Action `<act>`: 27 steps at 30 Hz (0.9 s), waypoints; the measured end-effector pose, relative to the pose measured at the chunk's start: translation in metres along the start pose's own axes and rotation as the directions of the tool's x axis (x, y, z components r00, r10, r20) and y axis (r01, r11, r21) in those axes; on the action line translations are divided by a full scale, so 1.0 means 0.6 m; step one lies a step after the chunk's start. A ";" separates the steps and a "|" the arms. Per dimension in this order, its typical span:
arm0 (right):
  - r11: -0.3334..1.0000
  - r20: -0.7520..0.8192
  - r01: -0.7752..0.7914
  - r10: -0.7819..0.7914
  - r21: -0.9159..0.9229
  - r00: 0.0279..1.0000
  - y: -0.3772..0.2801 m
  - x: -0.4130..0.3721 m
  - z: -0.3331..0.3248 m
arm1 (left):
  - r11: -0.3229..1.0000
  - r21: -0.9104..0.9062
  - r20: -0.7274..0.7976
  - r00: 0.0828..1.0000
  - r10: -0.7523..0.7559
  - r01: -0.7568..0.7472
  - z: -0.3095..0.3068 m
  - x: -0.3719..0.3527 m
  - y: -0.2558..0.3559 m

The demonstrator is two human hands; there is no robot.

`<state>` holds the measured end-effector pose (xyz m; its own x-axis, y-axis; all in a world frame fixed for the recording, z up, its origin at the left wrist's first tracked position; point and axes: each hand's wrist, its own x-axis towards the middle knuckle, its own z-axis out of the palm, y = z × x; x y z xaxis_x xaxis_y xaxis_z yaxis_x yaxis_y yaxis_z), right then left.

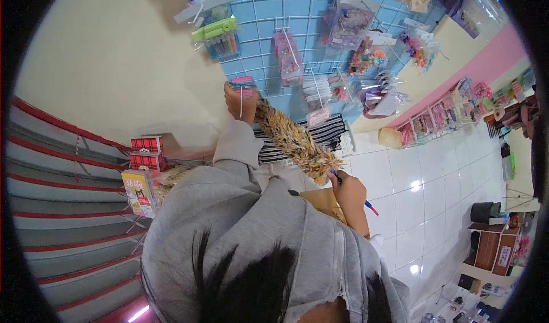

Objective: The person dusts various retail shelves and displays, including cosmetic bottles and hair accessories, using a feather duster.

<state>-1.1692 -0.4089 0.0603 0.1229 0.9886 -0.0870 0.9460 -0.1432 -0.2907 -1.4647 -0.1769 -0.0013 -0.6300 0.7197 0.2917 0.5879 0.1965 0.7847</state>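
Observation:
My right hand (350, 198) is closed round the blue handle of a feather duster, and the handle's red tip sticks out below the fist. The duster's yellow-brown feathers (294, 140) stretch up and left toward my other hand. My left hand (240, 104) is raised to the rack, its fingers closed at a small pink and blue packet (243, 84) on a hook. The feather end lies just beside my left wrist. Black-and-white striped items (303, 140) are partly hidden behind the duster.
A white wire rack (260, 26) on a blue panel holds hanging packets, with a green-topped pack (214, 31) at upper left. Red plaid boxes (147, 151) and a yellow "skola" pack (139, 192) stand at left beside a grey shutter (68, 200). White floor tiles (406, 208) lie at right.

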 end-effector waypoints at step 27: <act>0.997 0.038 -0.051 0.049 0.063 0.998 -0.037 0.011 0.024 | 0.982 -0.139 0.156 0.977 0.148 -0.126 -0.006 0.018 -0.096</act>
<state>-1.1939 -0.4000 0.0528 0.1575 0.9780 -0.1368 0.9178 -0.1961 -0.3453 -1.5075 -0.1829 -0.0414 -0.4494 0.8357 0.3155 0.5862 0.0094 0.8101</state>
